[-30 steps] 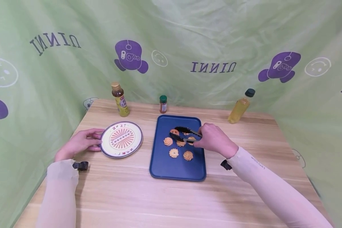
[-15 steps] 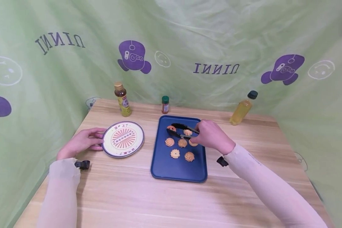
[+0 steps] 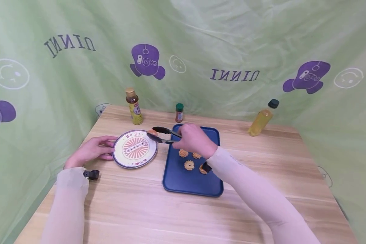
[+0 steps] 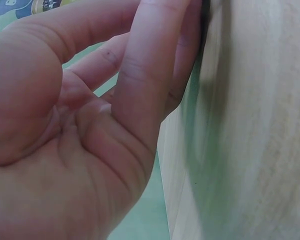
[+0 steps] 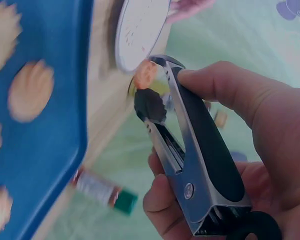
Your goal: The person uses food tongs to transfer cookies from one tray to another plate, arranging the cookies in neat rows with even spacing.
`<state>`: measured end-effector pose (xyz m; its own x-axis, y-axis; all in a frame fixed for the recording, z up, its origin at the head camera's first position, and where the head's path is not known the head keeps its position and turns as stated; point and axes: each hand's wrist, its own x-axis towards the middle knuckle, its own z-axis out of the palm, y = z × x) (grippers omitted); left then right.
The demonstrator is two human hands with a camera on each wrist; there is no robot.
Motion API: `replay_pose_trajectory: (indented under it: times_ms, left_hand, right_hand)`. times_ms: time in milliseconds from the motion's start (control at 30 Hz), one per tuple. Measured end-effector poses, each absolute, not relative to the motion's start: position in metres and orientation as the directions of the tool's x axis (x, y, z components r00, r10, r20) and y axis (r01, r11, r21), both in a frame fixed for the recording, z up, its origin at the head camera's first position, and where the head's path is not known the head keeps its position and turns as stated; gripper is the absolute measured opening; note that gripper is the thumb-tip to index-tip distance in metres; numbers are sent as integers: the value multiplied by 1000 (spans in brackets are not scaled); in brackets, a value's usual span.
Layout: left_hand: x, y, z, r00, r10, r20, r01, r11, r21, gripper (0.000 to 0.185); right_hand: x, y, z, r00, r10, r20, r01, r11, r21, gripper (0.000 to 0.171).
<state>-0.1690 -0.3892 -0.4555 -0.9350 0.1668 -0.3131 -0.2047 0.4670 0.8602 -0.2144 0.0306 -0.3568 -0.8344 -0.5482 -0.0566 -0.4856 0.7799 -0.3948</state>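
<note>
Hands: right hand (image 3: 193, 139) tongs (image 3: 162, 135) cookie (image 3: 152, 132) seemingly over plate (image 3: 126, 163) rim.

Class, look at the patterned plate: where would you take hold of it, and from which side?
Grip the plate at its left rim, coming from the left: it lies flat, the left hand already rests there, and the tongs hold a cookie over its right edge.

From my head view the light is bright, even and diffuse, with soft shadows under the arms and bowed edges. My right wrist view is motion-blurred; the left wrist view is close and soft.
</note>
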Motion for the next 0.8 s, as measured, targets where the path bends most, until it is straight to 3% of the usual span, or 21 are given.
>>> replay_pose_trajectory:
  times_ms: [267,800]
  left_hand:
    - [-168,-387,-455,-933,176,-314,-212,436,875,67]
    - [-166,-389,-453,-939,169,-300,-202,437,877,65]
  right_hand:
    - [-212,-28,-377,-800,-600,-15,-563,759,-326,51]
    - [-209,-65,-394,-821,-570,-40,-544,801,-251,38]
